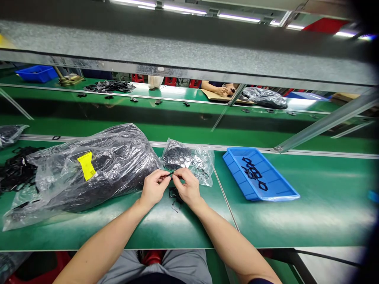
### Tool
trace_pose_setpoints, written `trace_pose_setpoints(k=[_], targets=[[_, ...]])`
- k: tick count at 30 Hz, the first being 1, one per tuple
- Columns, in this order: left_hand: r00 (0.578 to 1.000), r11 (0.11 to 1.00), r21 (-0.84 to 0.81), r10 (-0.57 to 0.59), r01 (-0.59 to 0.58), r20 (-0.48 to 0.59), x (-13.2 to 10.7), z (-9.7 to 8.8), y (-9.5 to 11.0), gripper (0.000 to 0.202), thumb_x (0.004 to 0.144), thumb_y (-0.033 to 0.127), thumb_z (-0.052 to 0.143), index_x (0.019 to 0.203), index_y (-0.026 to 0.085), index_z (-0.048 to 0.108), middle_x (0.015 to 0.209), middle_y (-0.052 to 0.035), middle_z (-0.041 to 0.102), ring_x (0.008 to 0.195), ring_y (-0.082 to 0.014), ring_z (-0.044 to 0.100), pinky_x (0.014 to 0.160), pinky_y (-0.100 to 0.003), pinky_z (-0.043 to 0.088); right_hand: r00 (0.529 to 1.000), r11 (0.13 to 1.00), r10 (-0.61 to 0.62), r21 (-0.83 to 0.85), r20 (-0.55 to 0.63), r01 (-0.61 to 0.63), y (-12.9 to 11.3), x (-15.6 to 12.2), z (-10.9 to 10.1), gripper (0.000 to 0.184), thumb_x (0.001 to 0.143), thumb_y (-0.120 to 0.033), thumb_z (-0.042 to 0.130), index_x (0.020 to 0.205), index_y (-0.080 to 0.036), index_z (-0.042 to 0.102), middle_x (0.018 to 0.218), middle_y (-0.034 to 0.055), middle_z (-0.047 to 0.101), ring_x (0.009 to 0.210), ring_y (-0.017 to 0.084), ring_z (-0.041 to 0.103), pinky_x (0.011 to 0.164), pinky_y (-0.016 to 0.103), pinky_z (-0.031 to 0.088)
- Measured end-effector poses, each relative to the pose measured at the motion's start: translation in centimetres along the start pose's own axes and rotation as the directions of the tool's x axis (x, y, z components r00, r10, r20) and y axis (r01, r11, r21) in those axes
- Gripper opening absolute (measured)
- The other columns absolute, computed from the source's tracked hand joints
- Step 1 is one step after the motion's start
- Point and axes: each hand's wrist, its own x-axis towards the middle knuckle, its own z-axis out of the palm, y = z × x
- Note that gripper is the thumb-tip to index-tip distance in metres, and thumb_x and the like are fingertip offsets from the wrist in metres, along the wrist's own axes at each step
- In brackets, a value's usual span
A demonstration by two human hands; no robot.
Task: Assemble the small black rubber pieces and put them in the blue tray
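Over the green bench, my left hand [155,186] and my right hand [187,184] meet, both closed in a pinch on one small thin black part [171,174]. Fingers cover most of it, so its full shape is hidden. Below my right hand lie loose black frame-like parts [177,205] on the bench. Just behind my hands sits a small clear bag [204,156] with dark ring-shaped pieces inside. A large clear plastic bag [118,157] full of black parts, with a yellow label [86,165], is to the left of my left hand.
A blue tray [275,177] with several black frames stands to the right. Black parts [17,169] are heaped at far left. Behind runs a green belt [189,130] with spaced small parts. A slanted metal post [322,122] rises at right. Across, a co-worker's hands [223,90] are visible.
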Motion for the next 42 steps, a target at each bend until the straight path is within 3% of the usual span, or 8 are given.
trace_pose_setpoints(k=[9, 13, 17, 24, 26, 34, 42], targets=[[0.999, 1.000, 0.021, 0.023, -0.024, 0.026, 0.1, -0.1, -0.1, 0.013, 0.082, 0.024, 0.061, 0.090, 0.017, 0.070, 0.087, -0.0058, 0.066, 0.073, -0.0143, 0.063, 0.065, -0.024, 0.054, 0.999, 1.000, 0.018, 0.021, 0.033, -0.019, 0.1, 0.2, -0.2, 0.010, 0.086, -0.021, 0.053, 0.080, -0.022, 0.060, 0.078, 0.0037, 0.060, 0.072, 0.017, 0.056, 0.068, 0.031, 0.049], [0.997, 0.999, 0.025, 0.030, -0.032, 0.068, 0.2, -0.3, -0.3, 0.014, 0.082, 0.023, 0.061, 0.091, 0.017, 0.070, 0.088, -0.0058, 0.066, 0.075, -0.0144, 0.063, 0.066, -0.024, 0.053, 0.987, 0.981, 0.149, 0.112, 0.064, -0.156, 0.5, 0.1, 0.0, 0.007, 0.084, -0.024, 0.056, 0.079, -0.020, 0.060, 0.080, 0.0036, 0.060, 0.071, 0.016, 0.057, 0.064, 0.028, 0.050], [0.993, 0.998, 0.035, 0.044, -0.048, 0.109, 0.5, -0.5, -0.3, 0.014, 0.083, 0.022, 0.060, 0.092, 0.017, 0.069, 0.088, -0.0059, 0.066, 0.077, -0.0151, 0.063, 0.067, -0.025, 0.053, 0.937, 0.906, 0.330, 0.240, 0.114, -0.348, 0.9, 0.1, 0.0, 0.016, 0.080, -0.028, 0.061, 0.093, -0.019, 0.063, 0.087, 0.0047, 0.064, 0.076, 0.017, 0.061, 0.064, 0.028, 0.051], [0.992, 0.997, 0.046, 0.050, -0.056, 0.117, 0.7, -0.6, 0.0, 0.014, 0.083, 0.022, 0.060, 0.091, 0.018, 0.070, 0.089, -0.0060, 0.067, 0.077, -0.0151, 0.063, 0.066, -0.025, 0.052, 0.839, 0.729, 0.477, 0.414, 0.263, -0.545, 1.1, 0.5, -0.2, 0.022, 0.074, -0.032, 0.067, 0.091, -0.018, 0.064, 0.075, 0.0003, 0.061, 0.062, 0.013, 0.056, 0.060, 0.027, 0.049], [0.994, 1.000, 0.018, 0.020, -0.022, 0.109, 0.7, -0.6, 0.1, 0.014, 0.082, 0.023, 0.060, 0.091, 0.018, 0.070, 0.088, -0.0057, 0.067, 0.075, -0.0146, 0.063, 0.064, -0.024, 0.052, 0.839, 0.719, 0.466, 0.433, 0.281, -0.544, 1.2, 0.5, -0.3, 0.024, 0.074, -0.032, 0.067, 0.094, -0.019, 0.064, 0.074, -0.0005, 0.060, 0.061, 0.013, 0.055, 0.059, 0.027, 0.048], [0.999, 0.999, -0.008, -0.035, 0.035, 0.012, 0.6, -0.5, -0.3, 0.019, 0.080, 0.024, 0.063, 0.097, 0.018, 0.067, 0.087, -0.0044, 0.068, 0.072, -0.0133, 0.063, 0.065, -0.024, 0.052, 0.921, 0.869, 0.331, 0.315, 0.203, -0.382, 1.0, -0.1, 0.4, 0.018, 0.081, -0.034, 0.064, 0.090, -0.019, 0.067, 0.081, 0.0034, 0.061, 0.070, 0.016, 0.058, 0.060, 0.028, 0.049], [0.986, 0.982, 0.101, 0.163, -0.158, -0.043, 0.5, -0.6, 0.0, 0.006, 0.083, 0.018, 0.059, 0.083, 0.019, 0.065, 0.092, -0.0058, 0.066, 0.084, -0.0158, 0.063, 0.067, -0.025, 0.052, 0.961, 0.941, 0.230, 0.218, 0.154, -0.260, 0.4, -0.7, 0.7, 0.015, 0.085, -0.029, 0.061, 0.097, -0.021, 0.066, 0.084, 0.0034, 0.061, 0.073, 0.015, 0.059, 0.060, 0.025, 0.050]])
